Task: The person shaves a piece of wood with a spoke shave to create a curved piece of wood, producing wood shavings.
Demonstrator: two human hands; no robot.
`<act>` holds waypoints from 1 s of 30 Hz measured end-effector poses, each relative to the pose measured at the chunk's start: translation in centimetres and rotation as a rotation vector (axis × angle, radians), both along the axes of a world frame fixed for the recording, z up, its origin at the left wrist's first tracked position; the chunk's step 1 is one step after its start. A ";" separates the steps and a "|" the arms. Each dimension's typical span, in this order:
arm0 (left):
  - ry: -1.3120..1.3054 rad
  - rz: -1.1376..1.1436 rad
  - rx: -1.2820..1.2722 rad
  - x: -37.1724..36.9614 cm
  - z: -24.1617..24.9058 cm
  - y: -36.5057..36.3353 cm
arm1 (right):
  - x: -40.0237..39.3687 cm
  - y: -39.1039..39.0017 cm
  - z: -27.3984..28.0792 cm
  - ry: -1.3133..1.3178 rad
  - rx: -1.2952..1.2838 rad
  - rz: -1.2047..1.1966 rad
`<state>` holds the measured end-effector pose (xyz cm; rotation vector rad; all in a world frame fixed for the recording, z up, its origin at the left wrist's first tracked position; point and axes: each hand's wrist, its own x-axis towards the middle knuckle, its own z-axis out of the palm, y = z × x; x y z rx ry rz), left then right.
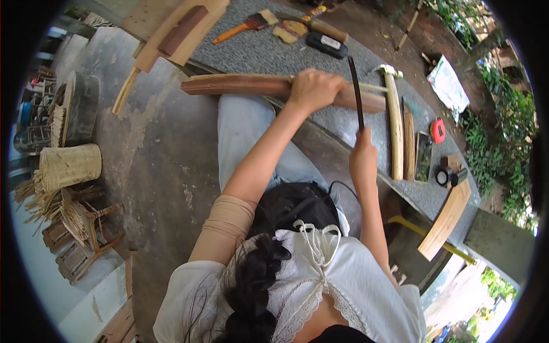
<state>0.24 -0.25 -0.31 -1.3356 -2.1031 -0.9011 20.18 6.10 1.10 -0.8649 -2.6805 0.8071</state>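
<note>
My left hand (317, 90) is closed over a long reddish-brown piece of wood (240, 84), which lies across my lap and reaches onto the grey speckled table (354, 123). In my right hand (363, 153) is a long, narrow dark file-like tool (355, 86), gripped at its lower end and pointing away from me. Its shaft overlaps the wood's right part in this view, just right of my left hand. A hammer (395, 126) with a pale wooden handle lies to the right of the tool.
Across the table's far side are a paintbrush (246, 26), a crumpled yellowish sheet (289, 31) and a black case (326, 44). A red tape measure (437, 131), a black roll (442, 175) and a light wooden board (446, 220) sit on the right. Left stands a woven basket (71, 166).
</note>
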 end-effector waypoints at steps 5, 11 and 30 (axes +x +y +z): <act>-0.032 -0.029 0.005 0.3 -0.3 0.1 | -3.0 -0.1 1.6 -0.005 -0.025 -0.020; -0.039 -0.039 0.018 0.2 -0.5 0.2 | -2.6 0.0 1.0 0.020 -0.037 -0.048; 0.093 0.006 0.049 -0.1 -1.0 0.2 | -1.6 -0.5 0.9 0.044 0.025 0.011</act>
